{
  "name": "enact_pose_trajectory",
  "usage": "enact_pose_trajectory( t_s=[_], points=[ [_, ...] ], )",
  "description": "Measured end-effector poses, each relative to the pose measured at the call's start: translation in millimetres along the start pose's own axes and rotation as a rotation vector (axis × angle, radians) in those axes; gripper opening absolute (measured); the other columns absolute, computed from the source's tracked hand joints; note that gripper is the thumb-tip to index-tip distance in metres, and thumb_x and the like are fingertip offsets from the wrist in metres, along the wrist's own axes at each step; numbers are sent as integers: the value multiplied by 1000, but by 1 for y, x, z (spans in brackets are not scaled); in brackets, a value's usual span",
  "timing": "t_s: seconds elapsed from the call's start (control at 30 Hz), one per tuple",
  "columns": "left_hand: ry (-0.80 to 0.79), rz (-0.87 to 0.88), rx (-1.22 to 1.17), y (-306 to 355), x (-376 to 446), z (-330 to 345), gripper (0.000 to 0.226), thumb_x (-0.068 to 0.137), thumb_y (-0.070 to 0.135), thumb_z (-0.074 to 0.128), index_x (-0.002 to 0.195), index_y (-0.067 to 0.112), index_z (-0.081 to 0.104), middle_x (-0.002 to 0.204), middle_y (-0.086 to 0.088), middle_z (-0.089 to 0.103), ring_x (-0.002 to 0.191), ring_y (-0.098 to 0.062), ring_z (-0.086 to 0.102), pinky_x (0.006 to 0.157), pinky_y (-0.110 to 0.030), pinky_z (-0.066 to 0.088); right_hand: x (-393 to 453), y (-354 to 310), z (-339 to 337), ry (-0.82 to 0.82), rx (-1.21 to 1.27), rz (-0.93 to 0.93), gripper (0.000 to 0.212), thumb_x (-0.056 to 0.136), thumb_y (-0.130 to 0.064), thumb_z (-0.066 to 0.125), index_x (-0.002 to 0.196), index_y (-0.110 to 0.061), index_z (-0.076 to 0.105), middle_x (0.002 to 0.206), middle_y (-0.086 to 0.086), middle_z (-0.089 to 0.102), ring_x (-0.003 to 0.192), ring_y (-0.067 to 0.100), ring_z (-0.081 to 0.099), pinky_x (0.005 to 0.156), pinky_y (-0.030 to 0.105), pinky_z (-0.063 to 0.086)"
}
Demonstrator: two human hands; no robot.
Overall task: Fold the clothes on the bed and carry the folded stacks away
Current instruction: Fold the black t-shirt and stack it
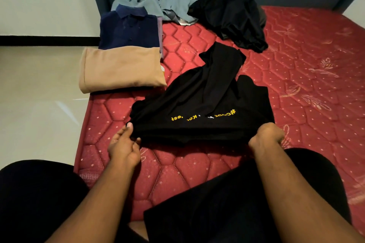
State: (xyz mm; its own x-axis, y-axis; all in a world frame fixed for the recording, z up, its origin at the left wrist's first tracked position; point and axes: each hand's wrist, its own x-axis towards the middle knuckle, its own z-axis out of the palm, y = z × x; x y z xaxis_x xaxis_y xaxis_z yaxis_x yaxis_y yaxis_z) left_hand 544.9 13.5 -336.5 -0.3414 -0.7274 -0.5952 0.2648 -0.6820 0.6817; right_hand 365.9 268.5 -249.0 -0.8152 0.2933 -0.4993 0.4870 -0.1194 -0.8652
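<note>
Holding the black shirt (203, 108) near the bed's (296, 85) front edge | your left hand (124, 148) pinches its left corner | your right hand (266, 136) grips the right corner, fingers curled tight.

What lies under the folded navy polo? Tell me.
Under the navy polo, a thin purple edge peeks out at its right side; the rest is covered. Below lies the red mattress.
</note>
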Motion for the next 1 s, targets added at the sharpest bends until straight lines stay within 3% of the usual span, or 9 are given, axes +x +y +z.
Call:
enact_pose_trajectory(
  t_s=[0.13, 0.33, 0.43, 0.53, 0.6, 0.67, 0.77, 0.9, 1.0],
  points=[
    [-56, -1, 1, 0, -2, 1, 18, 91, 8, 64, 82, 22, 57, 74, 8, 70, 68, -6, 64, 57, -21, 49, 18, 11, -4, -34, -34, 59, 28, 99, -10, 36, 72, -18, 36, 76, -2, 42, 62, 12, 44, 59, 28, 43],
    [-165, 40, 292, -8, -9, 4, 14, 89, 3, 65, 99, 13, 64, 96, -3, 69, 75, -12, 66, 51, -16, 51, 4, 43, 13, -179, 1, 218, 22, 96, -9, 40, 81, -17, 54, 57, 2, 61, 44, 14, 55, 43, 21, 49],
    [-51, 67, 185, 2, -7, 3, 13, 92, 8, 63, 88, 20, 60, 91, 1, 66, 68, -7, 62, 49, -18, 48, 4, 43, 13, -160, 119, 184, 24, 98, -29, 46, 108, -16, 63, 106, 11, 70, 83, 27, 68, 76, 47, 58],
    [70, 100, -15, 23, 6, -4, 14, 91, 10, 65, 90, 22, 59, 92, 2, 66, 64, -2, 63, 58, -18, 52, 9, 34, 6, -108, 140, 157, 44, 81, -54, 68, 107, -18, 64, 101, 5, 68, 85, 28, 67, 76, 50, 57],
    [67, 113, -88, 34, 15, -9, 14, 88, 12, 69, 94, 22, 61, 104, -1, 69, 80, -6, 67, 72, -20, 56, 8, 35, 6, -209, 59, 191, 44, 79, -46, 74, 110, -16, 65, 94, 4, 68, 77, 25, 66, 63, 40, 58],
    [-14, 82, -102, 38, 16, -11, 17, 91, 14, 65, 106, 22, 61, 113, -4, 68, 91, -10, 67, 67, -21, 57, 9, 39, 7, -257, -20, 195, 24, 88, -38, 66, 103, -19, 62, 89, 1, 64, 72, 20, 60, 52, 28, 51],
    [-81, 14, -8, 26, 8, -10, 19, 93, 12, 61, 109, 21, 63, 97, 2, 71, 78, -8, 69, 61, -26, 58, 11, 43, 11, -214, -65, 165, 18, 95, -34, 57, 84, -22, 50, 93, -2, 58, 77, 18, 55, 59, 30, 42],
    [54, 78, 108, 26, 8, -16, 21, 88, -3, 64, 83, 17, 59, 57, 6, 65, 42, -5, 51, 37, -17, 39, 19, 39, 2, -114, 38, 129, 20, 90, -14, 65, 80, -21, 49, 98, 4, 61, 73, 17, 56, 57, 30, 42],
    [202, 97, 21, 49, 19, -25, 30, 83, -11, 63, 79, 18, 56, 74, -1, 63, 63, -13, 58, 58, -24, 48, 21, 32, -8, -55, 79, 107, 17, 92, -11, 59, 78, -19, 53, 102, 10, 64, 85, 22, 61, 72, 39, 53]
  ],
)
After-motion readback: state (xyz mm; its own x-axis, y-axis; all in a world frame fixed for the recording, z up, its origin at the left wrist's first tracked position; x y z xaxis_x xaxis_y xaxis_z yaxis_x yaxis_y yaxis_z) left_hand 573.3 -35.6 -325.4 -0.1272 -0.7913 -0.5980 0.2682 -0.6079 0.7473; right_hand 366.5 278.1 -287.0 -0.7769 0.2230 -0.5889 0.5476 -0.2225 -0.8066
